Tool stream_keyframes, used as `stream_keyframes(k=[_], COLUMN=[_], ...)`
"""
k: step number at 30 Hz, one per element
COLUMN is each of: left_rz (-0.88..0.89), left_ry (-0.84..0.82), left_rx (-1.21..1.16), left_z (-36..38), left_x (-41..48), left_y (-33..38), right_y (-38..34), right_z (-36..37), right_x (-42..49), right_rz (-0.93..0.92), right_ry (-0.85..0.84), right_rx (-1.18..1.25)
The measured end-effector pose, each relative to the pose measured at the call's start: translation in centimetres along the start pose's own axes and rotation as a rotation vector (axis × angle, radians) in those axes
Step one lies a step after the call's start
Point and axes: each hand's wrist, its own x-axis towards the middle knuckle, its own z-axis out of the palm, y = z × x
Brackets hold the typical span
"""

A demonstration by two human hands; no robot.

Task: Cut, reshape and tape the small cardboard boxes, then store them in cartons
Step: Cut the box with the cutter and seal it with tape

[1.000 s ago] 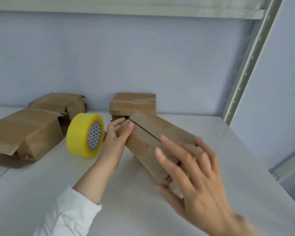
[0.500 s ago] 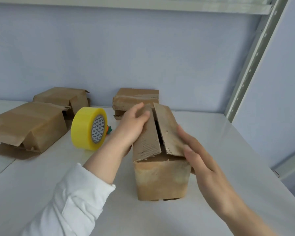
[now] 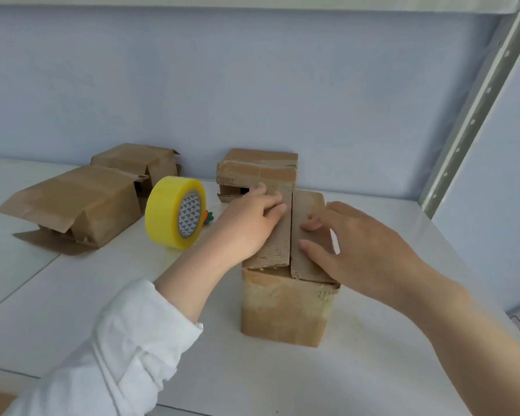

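White table (image 3: pixel 373 370) under a pale blue wall: two flat hands press a small cardboard box (image 3: pixel 282 310) closed.
Head view: the box is worn brown corrugated board with frayed flap edges. It stands mid-table, its top's long axis and flap seam running toward the back edge. The left hand (image 3: pixel 249 223) lies on the left flap and the right hand (image 3: pixel 364 247) on the right, fingers straight, gripping nothing. A glossy yellow tape roll (image 3: pixel 168 217) stands on edge to the left.
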Motion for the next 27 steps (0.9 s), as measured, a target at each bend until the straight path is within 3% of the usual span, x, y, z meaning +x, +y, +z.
stream_keyframes(k=[6,10,14,27], left_rz=[0.016,0.033,0.056,0.114], left_ry=[-0.168,-0.126,-0.007,0.088], left_rx=[0.067,0.126,-0.019,-0.307], left_z=[0.1,-0.3,-1.3,-2.5], left_x=[-1.5,-1.8,-2.5,-2.9], left_y=[0.3,1.0,-0.1,-4.4], right_y=[-0.3,-1.2,-1.7,-4.6], right_z=[1.2,0.6,0.0,0.0], right_x=[0.6,1.0,1.0,1.2], right_rz=[0.009,0.034,0.097,0.137], right_ry=[-0.023,-0.019,0.078,0.200], right_rx=[-0.031,-0.085,0.085,0.130])
